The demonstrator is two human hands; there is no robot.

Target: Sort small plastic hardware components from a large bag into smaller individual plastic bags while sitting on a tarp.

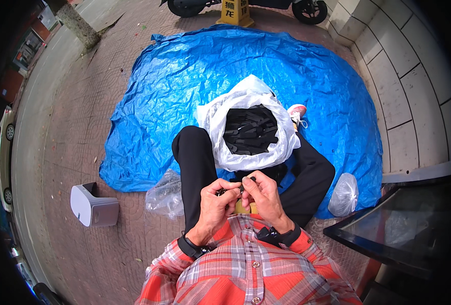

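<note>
My left hand (216,204) and my right hand (267,199) meet in front of my chest, fingertips nearly touching. Both are closed in a pinch around a small dark piece (241,188), too small and too covered by my fingers to name. More dark bits show inside the curl of my left fingers. Just beyond the hands, between my legs, stands an open white plastic bag (211,119) with its rim rolled outward. It is filled with many flat black strips (251,131), lying loosely over one another.
A crumpled blue tarp (159,96) lies under the bag and my legs. Clear plastic bags rest at left (165,195) and right (344,195). A grey-white box-shaped object (96,204) stands left on the paving. A dark-framed glass panel (388,223) and tiled wall (398,86) border the right.
</note>
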